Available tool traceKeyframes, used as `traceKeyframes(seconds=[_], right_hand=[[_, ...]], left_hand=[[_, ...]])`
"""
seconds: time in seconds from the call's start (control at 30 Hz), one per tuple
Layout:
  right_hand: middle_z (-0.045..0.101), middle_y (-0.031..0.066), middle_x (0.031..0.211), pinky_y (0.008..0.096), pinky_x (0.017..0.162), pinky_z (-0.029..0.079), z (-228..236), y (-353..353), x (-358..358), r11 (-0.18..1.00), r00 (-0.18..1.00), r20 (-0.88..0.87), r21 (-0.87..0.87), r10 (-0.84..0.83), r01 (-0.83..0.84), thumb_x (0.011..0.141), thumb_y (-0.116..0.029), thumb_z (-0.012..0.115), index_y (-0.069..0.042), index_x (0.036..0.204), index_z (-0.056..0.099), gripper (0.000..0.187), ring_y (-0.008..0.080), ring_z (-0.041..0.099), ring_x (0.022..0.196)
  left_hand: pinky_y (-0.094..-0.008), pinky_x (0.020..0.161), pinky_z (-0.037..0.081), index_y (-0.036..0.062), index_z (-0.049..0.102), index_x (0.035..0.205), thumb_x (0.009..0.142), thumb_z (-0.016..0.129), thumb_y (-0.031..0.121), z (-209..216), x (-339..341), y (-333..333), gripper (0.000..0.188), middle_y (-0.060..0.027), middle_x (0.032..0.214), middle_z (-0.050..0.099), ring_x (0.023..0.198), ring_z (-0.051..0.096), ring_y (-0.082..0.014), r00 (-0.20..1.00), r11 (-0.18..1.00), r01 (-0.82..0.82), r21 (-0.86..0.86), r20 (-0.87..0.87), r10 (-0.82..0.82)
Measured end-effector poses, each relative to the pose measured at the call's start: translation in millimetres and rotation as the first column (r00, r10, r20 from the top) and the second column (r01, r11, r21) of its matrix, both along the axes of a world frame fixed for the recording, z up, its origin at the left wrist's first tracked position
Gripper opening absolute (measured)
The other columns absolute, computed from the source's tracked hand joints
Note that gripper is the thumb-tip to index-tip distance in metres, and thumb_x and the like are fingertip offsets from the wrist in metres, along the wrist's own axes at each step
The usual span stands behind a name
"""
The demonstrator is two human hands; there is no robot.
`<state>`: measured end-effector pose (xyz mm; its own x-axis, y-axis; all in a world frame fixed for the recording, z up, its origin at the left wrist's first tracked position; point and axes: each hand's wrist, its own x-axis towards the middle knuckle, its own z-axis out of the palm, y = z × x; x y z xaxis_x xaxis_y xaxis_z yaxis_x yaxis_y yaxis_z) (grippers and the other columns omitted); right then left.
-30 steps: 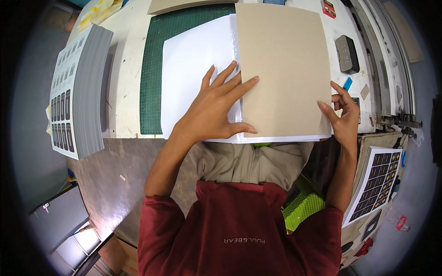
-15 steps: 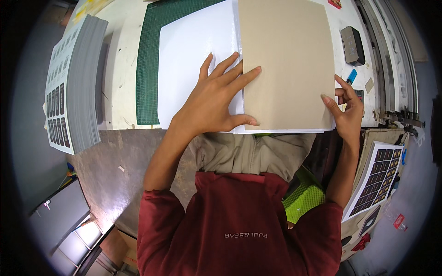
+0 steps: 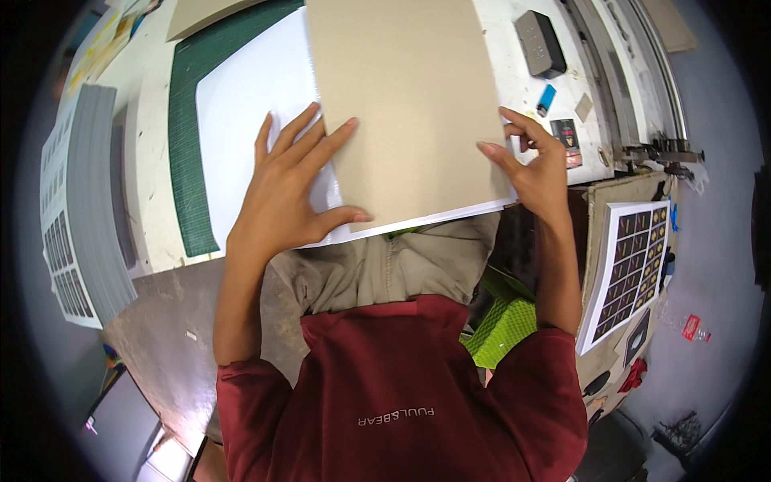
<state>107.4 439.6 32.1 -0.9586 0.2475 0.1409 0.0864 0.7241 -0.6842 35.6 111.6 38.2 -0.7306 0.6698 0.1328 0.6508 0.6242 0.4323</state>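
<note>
A large beige board [image 3: 409, 96] lies in front of me over the right part of white sheeting [image 3: 245, 104]. Beneath the sheeting is a green cutting mat [image 3: 186, 161]. My left hand [image 3: 281, 181] rests with spread fingers across the board's left edge; its thumb and forefinger touch the board, the other fingers the white surface. At the board's right edge is my right hand [image 3: 534, 165], thumb on top, forefinger along the side and the other fingers curled next to it. These fingers stay apart, though their undersides are hidden.
A tall stack of printed sheets [image 3: 88, 201] stands at the left table edge. To the right lie a dark box-shaped device [image 3: 540, 44], a blue lighter [image 3: 546, 100] and a small dark pack [image 3: 566, 140]. More printed sheets [image 3: 626, 269] rest lower right, near a metal rail [image 3: 618, 88].
The whole view has shifted and tilted, so the table's contents appear farther left. Another brown board shows at the top left. Both hands keep about the same places on the beige board.
</note>
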Motion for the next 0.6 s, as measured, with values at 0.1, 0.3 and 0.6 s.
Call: traceKeyframes(seconds=[0.1,0.3,0.6], right_hand=[[0.071,0.0103,0.091,0.0296,0.069,0.049,-5.6,1.3,0.9,1.000,1.000,-0.015,-0.018,-0.009,0.009,0.073,-0.020,0.090,-0.001,0.121,0.071,0.055,0.0164,0.058,0.075],[0.071,0.0120,0.092,0.0317,0.072,0.048,-3.3,-3.1,2.3,1.000,0.999,-0.019,0.002,-0.029,0.029,0.074,-0.022,0.089,0.000,0.119,0.071,0.053,0.0186,0.060,0.076],[0.072,0.0075,0.097,0.0370,0.084,0.038,-3.0,-9.3,9.1,0.968,0.995,-0.101,0.250,0.027,-0.001,0.079,-0.025,0.084,-0.004,0.112,0.074,0.040,0.0242,0.060,0.090]], left_hand=[[-0.0581,0.124,0.012,0.0153,0.056,0.145,0.047,0.091,0.057,-2.1,0.3,1.2,0.113,-0.0190,0.143,0.058,0.145,0.041,-0.0357,1.000,1.000,-0.011,0.007,0.001,0.011],[-0.0577,0.124,0.011,0.0141,0.056,0.145,0.048,0.092,0.057,-1.5,-0.1,2.7,0.112,-0.0193,0.142,0.058,0.145,0.040,-0.0355,1.000,1.000,-0.015,-0.022,0.013,0.015],[-0.0587,0.123,0.011,0.0156,0.054,0.147,0.053,0.091,0.055,3.5,1.9,2.1,0.108,-0.0195,0.142,0.058,0.146,0.039,-0.0358,1.000,0.999,-0.019,-0.042,0.020,0.019]])
